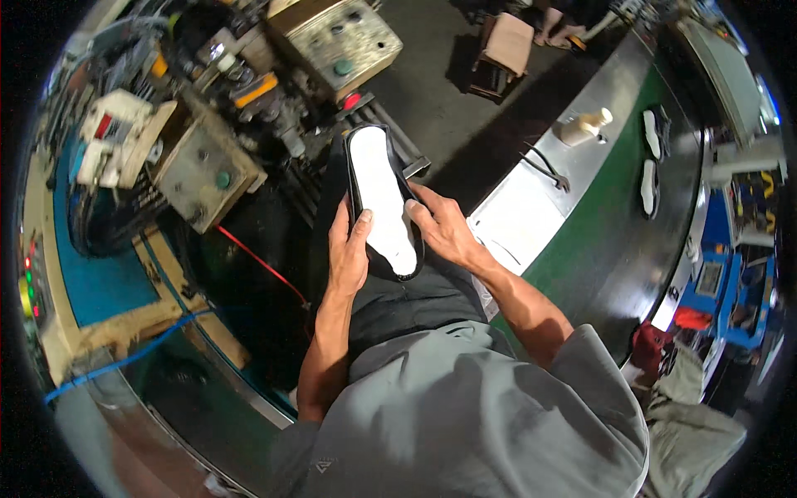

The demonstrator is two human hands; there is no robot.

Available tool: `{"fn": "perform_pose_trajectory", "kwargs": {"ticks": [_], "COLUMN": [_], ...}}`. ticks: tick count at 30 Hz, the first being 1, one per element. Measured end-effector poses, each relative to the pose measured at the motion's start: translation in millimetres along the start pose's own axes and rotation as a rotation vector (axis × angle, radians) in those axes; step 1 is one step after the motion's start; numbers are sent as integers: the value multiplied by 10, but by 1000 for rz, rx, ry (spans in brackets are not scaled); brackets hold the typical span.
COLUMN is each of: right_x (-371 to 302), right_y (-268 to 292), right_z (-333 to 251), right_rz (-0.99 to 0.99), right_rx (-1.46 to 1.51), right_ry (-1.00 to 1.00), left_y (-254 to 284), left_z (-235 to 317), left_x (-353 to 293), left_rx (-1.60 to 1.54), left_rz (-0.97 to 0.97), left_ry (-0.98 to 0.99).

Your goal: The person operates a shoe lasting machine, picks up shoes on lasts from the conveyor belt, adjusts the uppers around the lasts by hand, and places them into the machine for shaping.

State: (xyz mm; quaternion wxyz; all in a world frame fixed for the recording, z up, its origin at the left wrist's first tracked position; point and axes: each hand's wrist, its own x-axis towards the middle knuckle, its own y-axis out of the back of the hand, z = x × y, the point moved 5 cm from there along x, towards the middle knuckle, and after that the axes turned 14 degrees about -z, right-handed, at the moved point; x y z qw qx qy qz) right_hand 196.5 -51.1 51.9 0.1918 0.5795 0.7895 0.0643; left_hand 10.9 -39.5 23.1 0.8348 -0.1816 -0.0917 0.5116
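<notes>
Between my two hands is a black shoe upper (pixel 359 178) with its underside turned up. A long white insole board (pixel 380 195) fills most of that underside, and a black rim runs round it. My left hand (pixel 347 249) grips the left edge with the thumb lying on the rim. At the right edge my right hand (pixel 444 224) is closed on the shoe, its thumb near the white surface. The shoe's far side is hidden below. It is held above my lap, with one end pointing away from me.
Right of me, a metal ledge carries a white bottle (pixel 581 129) and pincers (pixel 548 172), beside a green conveyor belt (pixel 581 257) with two white-bottomed shoes (pixel 648 187). Machines with a control box (pixel 340 54) stand ahead and left. A stool (pixel 505 46) and another person's feet (pixel 558 37) are farther off.
</notes>
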Motion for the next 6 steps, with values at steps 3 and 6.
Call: {"fn": "perform_pose_trajectory", "kwargs": {"ticks": [3,6], "right_x": [-1,-30], "right_y": [-81,-181], "right_z": [-64,72], "right_rz": [-207,-319], "right_rx": [13,-89], "right_ry": [-13,-28], "left_y": [97,171], "left_z": [-78,-214], "left_x": [-292,-515], "left_rx": [-183,-369], "left_rz": [51,14], "left_ry": [22,52]}}
